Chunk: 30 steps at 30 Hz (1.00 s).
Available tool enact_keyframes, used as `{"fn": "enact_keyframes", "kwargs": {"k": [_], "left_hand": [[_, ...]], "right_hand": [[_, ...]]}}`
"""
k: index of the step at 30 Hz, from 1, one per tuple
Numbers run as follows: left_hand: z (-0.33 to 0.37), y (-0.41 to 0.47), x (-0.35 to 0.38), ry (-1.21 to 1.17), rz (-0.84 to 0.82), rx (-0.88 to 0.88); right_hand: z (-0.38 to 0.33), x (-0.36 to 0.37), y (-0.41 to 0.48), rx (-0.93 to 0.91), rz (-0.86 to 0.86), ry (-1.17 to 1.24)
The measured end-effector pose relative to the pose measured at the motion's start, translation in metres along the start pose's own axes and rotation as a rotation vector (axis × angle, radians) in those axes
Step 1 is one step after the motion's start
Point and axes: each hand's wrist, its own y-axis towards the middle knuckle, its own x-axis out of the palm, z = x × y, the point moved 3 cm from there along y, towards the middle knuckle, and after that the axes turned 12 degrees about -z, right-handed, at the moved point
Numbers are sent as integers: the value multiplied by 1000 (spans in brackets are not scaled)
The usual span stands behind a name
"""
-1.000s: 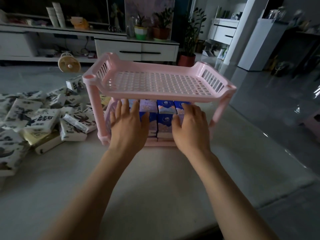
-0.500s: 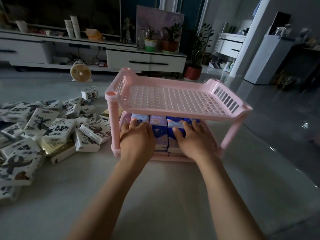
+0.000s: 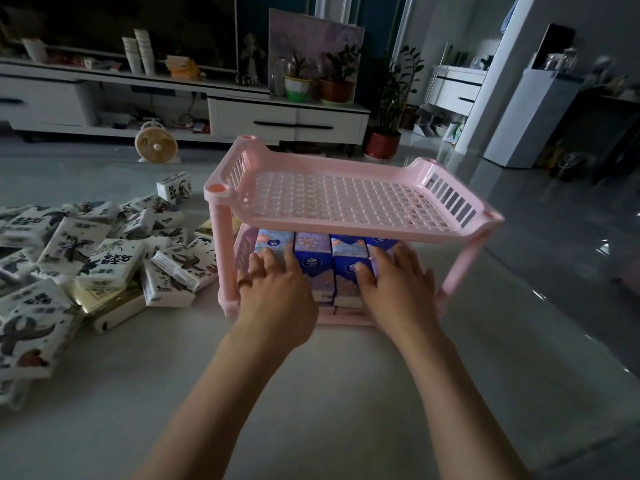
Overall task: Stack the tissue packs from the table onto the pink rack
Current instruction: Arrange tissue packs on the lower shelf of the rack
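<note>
Left hand (image 3: 277, 299): flat, fingers nearly straight, pressing the front of the blue packs (image 3: 313, 258); grips nothing.
Right hand (image 3: 394, 289): spread flat against the row's right part; holds nothing.
Blue packs: tight upright row on the rack's (image 3: 346, 199) lower shelf.
White packs (image 3: 110, 261): loose heap on the table (image 3: 311, 393), left of the rack, the nearest just beside its leg.
Handling: probably light, soft and squashy, with slick film wrap.
Hold: best pinched across the broad faces, thumb opposite fingers; push gently, since the plastic rack may slide.
</note>
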Motion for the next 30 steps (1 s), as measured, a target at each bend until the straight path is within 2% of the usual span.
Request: {"fn": "enact_keyframes", "kwargs": {"k": [4, 10, 18, 23, 27, 30], "left_hand": [[5, -5, 6, 136, -64, -28], [4, -6, 5, 149, -122, 13], [5, -5, 6, 141, -120, 27], [8, -5, 10, 131, -107, 58], [8, -3, 13, 133, -99, 59], [12, -4, 12, 128, -102, 65]], "right_hand": [[2, 7, -7, -22, -52, 19], [6, 10, -1, -75, 42, -9], [-1, 3, -8, -64, -5, -2], [-22, 2, -21, -214, -42, -15], [-20, 18, -28, -276, -93, -142], [-19, 16, -31, -329, -42, -61]]}}
